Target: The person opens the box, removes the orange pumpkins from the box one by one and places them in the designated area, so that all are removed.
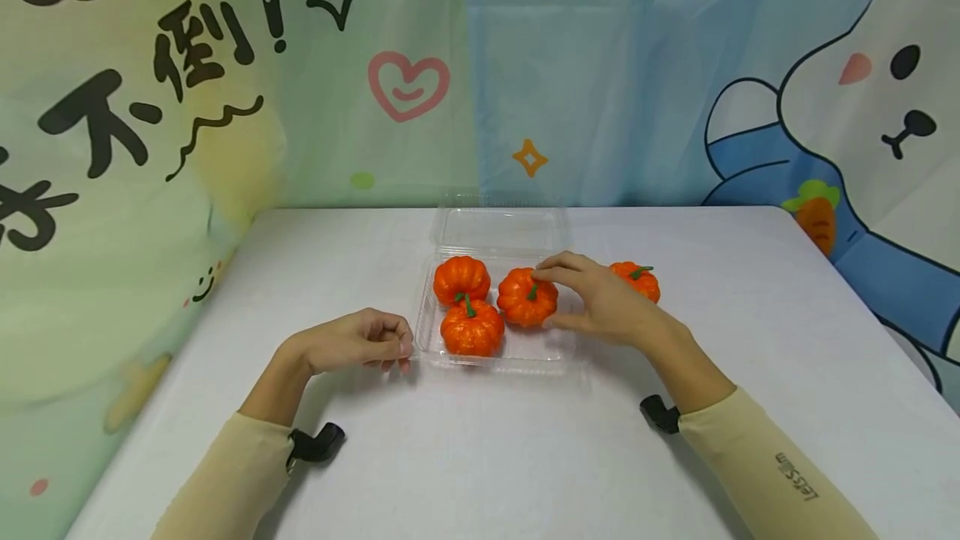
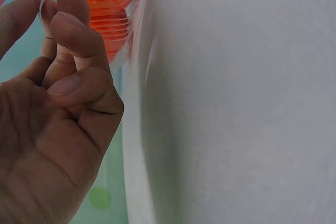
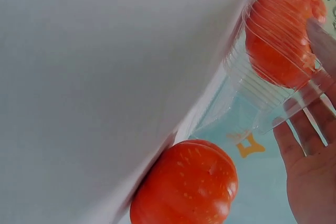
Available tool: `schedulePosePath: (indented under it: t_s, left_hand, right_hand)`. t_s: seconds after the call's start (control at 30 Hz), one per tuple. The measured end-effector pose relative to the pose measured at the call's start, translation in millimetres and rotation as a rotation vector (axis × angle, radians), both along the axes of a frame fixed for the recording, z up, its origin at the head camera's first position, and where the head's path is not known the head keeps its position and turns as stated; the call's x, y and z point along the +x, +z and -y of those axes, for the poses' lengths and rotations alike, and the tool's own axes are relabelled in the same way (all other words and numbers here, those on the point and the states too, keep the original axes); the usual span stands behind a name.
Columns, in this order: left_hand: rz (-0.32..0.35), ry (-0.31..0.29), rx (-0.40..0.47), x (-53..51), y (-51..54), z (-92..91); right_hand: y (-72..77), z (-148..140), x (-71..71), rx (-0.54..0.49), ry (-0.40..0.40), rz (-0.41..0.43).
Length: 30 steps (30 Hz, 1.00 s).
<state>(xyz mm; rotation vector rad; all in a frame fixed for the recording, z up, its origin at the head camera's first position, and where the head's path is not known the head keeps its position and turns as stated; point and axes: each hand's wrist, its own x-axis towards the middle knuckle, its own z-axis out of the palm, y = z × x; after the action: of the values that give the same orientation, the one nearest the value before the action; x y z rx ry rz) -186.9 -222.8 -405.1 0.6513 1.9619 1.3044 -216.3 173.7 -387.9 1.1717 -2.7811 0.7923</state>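
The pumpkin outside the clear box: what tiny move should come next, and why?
Maybe the right hand should ease off the pumpkin beside it and reach for the outside pumpkin, because three pumpkins sit in the clear box but that one lies on the table. The left hand pinches the box's edge, so it could hold the box steady.

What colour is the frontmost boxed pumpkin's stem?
The stem is green, clearest in the head view.

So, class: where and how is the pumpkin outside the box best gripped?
Probably by its rounded sides, the right hand coming down from above: the pumpkin sits beside the box, uncovered on top, and its thin stem offers little grip.
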Motion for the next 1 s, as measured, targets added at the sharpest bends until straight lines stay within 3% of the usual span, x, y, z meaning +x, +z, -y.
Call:
schedulePosePath:
  t_s: [0.63, 1.0]
  left_hand:
    - [-0.004, -0.007, 0.010, -0.2, -2.2, -1.3]
    - [0.002, -0.004, 0.007, -0.5, -1.4, 0.3]
  right_hand:
    - [-2.1, 12, -0.2, -0.019, 0.026, -0.030]
    - [-2.5, 15, -3.2, 0.023, 0.033, -0.018]
